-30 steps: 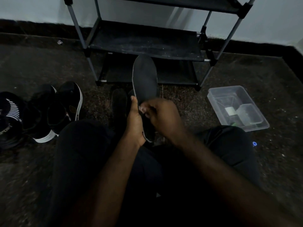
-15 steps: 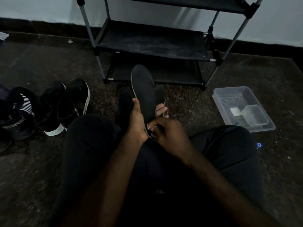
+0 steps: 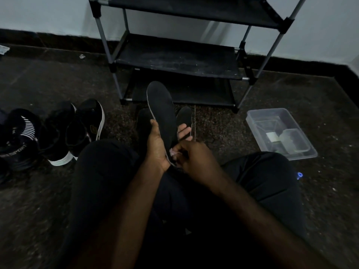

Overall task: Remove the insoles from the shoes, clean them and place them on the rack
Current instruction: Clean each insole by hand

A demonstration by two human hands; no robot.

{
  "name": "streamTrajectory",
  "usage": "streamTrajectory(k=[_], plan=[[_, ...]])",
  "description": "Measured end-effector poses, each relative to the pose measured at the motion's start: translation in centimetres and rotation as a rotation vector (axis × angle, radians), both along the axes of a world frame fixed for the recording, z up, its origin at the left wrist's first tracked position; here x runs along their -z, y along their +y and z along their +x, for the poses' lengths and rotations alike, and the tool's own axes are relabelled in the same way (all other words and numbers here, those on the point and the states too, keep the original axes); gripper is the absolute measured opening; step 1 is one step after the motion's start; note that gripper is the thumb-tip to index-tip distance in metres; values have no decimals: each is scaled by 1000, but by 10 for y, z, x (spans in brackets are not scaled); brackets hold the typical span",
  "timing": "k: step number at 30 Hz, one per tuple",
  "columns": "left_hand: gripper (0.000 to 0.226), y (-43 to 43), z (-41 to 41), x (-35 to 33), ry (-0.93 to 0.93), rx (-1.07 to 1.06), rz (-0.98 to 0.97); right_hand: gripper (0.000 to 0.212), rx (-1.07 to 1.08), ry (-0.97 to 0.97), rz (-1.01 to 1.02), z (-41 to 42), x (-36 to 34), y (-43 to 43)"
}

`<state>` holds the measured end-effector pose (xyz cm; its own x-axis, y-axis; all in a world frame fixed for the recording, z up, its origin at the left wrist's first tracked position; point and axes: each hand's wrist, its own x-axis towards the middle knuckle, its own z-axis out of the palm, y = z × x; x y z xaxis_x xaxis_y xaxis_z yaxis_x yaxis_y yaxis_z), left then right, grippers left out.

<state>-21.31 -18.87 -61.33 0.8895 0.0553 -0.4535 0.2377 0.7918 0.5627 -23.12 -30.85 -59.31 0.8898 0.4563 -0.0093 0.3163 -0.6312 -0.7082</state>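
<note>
Dark floor [image 3: 223, 123] runs up to a pale wall, and a black rack [image 3: 174, 59] stands at its far edge. A person sits in front of it. Their left hand [image 3: 157, 146] holds a dark insole [image 3: 163, 113] up over their lap, thumb on one side and fingers curled round the back. Their right hand [image 3: 196, 158] has bent fingers that pinch the insole's heel end. Black shoes [image 3: 73, 131] sit by the floor's left edge. A clear box [image 3: 279, 133] sits on the right.

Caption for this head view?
Left hand holds a dark flat insole; right hand works at its heel, before a black rack.
</note>
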Motion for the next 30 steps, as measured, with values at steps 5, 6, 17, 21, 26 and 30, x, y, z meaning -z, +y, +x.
streamTrajectory(k=[5, 6, 17, 21, 26, 30], plan=[[77, -8, -1, -3, 14, 91, 84, 11, 103, -114, 31, 16, -5, 5], [75, -9, -3, -3, 29, 106, 108, 11, 120, -163, 18, 22, -7, 8], [62, -19, -8, -13, -58, 253, 180, 14, 367, -265, 72, 93, -29, 1], [54, -17, -6, -13, -72, 175, 166, 7, 153, -76, 81, 65, -24, 1], [54, -15, -6, -9, -71, 183, 157, 10, 156, -135, 107, 63, -22, 2], [55, -16, -7, -5, -81, 218, 135, 13, 245, -184, 90, 70, -24, 6]])
